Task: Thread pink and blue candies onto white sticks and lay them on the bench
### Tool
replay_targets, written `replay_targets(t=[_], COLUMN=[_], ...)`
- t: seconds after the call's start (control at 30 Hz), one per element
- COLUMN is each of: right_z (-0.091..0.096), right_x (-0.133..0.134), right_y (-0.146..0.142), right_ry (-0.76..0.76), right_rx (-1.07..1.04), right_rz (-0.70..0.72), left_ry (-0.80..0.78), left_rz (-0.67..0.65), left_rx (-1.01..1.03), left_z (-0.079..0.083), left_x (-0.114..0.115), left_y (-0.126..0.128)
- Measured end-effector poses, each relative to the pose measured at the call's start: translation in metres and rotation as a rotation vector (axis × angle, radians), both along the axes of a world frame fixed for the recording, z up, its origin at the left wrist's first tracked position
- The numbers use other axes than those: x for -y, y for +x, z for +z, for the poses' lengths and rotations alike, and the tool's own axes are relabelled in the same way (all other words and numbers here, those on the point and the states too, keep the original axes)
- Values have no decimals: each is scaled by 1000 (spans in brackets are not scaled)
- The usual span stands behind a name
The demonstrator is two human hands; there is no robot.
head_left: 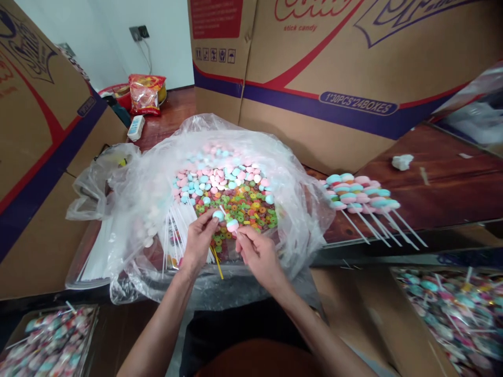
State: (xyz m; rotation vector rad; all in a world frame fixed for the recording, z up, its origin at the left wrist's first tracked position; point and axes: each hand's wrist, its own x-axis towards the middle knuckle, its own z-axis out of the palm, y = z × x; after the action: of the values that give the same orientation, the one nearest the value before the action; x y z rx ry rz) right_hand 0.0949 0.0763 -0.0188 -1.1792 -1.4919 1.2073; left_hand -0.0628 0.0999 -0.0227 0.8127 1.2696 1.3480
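Note:
Between thumb and fingers, my left hand point(201, 238) pinches a pale blue marshmallow point(218, 215). Close beside it, my right hand point(257, 254) grips the stick of a candy skewer, on which a blue and pink marshmallow point(232, 225) is threaded; a green piece and the bare stick tip show above it. Beneath both hands are green, orange and red gummy rings point(251, 204). Pink, blue and white marshmallows point(220, 178) are heaped behind the rings. White sticks point(178, 230) lie to the left of my left hand. Crumpled clear plastic point(291, 193) surrounds the candy.
Finished-looking candy skewers point(359, 193) are stacked at the table's right. Large cardboard boxes point(306, 112) stand at the back and left. Lower left and right, boxes hold wrapped candy point(459, 309). A red candy bag point(145, 94) and a white remote point(135, 128) sit at the back left.

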Motion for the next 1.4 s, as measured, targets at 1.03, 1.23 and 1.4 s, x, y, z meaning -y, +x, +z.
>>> replay_targets(t=[1.03, 1.23, 1.4], right_z=[6, 0, 0], right_x=[1, -14, -18], right_y=[-29, -24, 3], right_ry=[-126, -137, -21], right_rx=[1, -5, 68], right_rz=[-32, -62, -158], left_ry=[356, 363, 309], left_rz=[34, -163, -137], left_rx=[-841, -707, -727], left_z=[-3, 3, 6], left_x=[15, 11, -3], left_y=[-3, -5, -3])
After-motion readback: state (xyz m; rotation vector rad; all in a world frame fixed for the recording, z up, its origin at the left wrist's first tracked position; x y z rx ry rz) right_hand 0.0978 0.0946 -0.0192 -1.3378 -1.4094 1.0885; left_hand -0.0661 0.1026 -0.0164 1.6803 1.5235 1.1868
